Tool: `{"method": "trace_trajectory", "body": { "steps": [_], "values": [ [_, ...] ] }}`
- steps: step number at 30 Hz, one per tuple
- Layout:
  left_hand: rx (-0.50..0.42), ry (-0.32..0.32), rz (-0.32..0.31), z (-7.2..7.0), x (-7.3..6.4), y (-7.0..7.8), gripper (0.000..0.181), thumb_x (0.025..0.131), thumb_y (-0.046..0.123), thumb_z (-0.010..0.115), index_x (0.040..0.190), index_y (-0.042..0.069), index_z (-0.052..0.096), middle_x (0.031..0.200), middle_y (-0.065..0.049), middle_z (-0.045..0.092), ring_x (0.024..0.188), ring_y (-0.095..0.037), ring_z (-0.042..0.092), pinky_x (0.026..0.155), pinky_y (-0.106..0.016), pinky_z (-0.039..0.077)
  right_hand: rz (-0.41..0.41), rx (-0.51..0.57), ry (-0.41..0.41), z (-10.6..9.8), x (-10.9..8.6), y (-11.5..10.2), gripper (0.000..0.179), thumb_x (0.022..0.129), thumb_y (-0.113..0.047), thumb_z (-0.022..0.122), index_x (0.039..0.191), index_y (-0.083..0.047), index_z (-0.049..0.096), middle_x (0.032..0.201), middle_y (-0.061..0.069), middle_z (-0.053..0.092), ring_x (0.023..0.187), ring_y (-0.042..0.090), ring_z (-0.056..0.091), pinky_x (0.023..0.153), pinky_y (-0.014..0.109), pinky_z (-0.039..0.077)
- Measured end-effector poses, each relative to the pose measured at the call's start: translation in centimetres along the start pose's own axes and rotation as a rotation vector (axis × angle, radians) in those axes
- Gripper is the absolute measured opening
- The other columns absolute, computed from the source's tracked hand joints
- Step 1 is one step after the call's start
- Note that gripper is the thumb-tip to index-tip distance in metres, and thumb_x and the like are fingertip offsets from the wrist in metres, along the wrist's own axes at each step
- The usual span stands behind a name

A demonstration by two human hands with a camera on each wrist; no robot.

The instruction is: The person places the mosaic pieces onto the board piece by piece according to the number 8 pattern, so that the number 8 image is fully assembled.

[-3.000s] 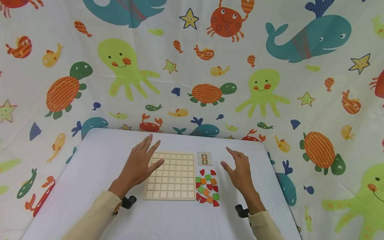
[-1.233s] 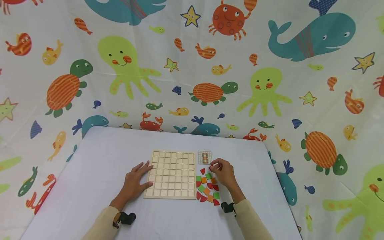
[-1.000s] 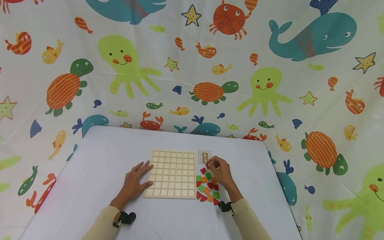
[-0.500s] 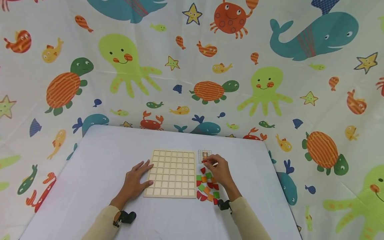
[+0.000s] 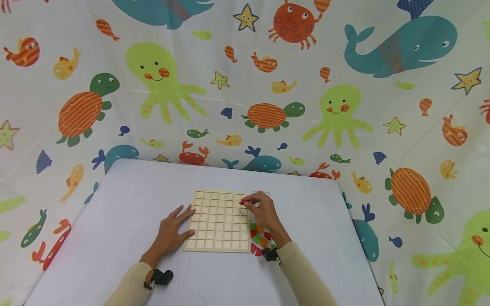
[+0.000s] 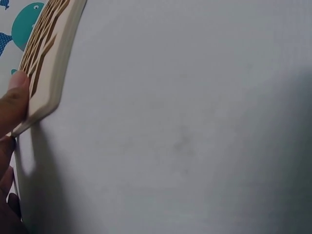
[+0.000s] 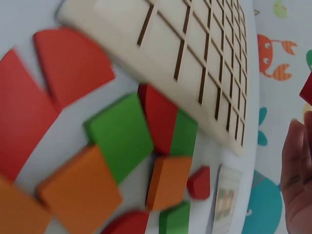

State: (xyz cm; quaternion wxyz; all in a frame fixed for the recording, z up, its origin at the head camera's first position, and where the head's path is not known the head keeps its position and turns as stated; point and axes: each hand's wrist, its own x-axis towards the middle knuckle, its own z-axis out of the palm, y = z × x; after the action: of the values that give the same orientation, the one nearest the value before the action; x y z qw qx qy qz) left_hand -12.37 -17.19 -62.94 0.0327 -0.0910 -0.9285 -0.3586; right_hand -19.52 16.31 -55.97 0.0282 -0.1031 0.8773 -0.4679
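A pale wooden grid board (image 5: 218, 222) lies on the white table. My left hand (image 5: 169, 233) rests at its left edge with fingers spread; in the left wrist view the thumb (image 6: 18, 92) lies on the board's rim. My right hand (image 5: 265, 211) pinches a red quarter-circle piece (image 5: 242, 202) over the board's upper right corner. In the right wrist view that red piece (image 7: 307, 91) shows only at the frame's edge. Loose green squares (image 7: 119, 136), orange squares (image 7: 80, 192) and red quarter-circle pieces (image 7: 73, 63) lie beside the board, partly hidden by my right wrist in the head view.
A small printed pattern card (image 7: 225, 200) lies right of the board, mostly covered by my right hand in the head view. Behind the table (image 5: 145, 182) hangs a cloth (image 5: 237, 93) printed with sea animals.
My right hand has come down to the loose pieces, picked up a red quarter-circle piece and carried it left over the board. My left hand has lowered onto the board's left edge.
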Motion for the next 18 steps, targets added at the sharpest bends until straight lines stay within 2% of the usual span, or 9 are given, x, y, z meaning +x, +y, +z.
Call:
{"method": "trace_trajectory", "body": {
  "steps": [9, 18],
  "values": [
    [-0.008, 0.003, 0.009, 0.1, -0.1, -0.2, 0.076, 0.088, 0.022, 0.086, 0.156, 0.01, 0.054, 0.167, -0.017, 0.044, 0.157, -0.047, 0.031, 0.112, -0.075, 0.027, -0.058, 0.026, -0.062, 3.3, 2.3, -1.4, 0.012, 0.098, -0.017, 0.076, 0.11, -0.016, 0.079, 0.102, 0.001, 0.077, 0.089, 0.013, 0.066, 0.085, 0.028, 0.054],
    [-0.002, -0.002, -0.002, 0.1, -0.1, -0.1, 0.077, 0.088, 0.022, 0.086, 0.157, 0.011, 0.053, 0.168, -0.016, 0.043, 0.158, -0.046, 0.031, 0.113, -0.073, 0.027, 0.027, 0.034, -0.094, 6.5, 4.6, -1.8, 0.009, 0.098, -0.017, 0.078, 0.104, -0.019, 0.084, 0.102, -0.002, 0.078, 0.085, 0.009, 0.064, 0.078, 0.027, 0.054]
  ]
}}
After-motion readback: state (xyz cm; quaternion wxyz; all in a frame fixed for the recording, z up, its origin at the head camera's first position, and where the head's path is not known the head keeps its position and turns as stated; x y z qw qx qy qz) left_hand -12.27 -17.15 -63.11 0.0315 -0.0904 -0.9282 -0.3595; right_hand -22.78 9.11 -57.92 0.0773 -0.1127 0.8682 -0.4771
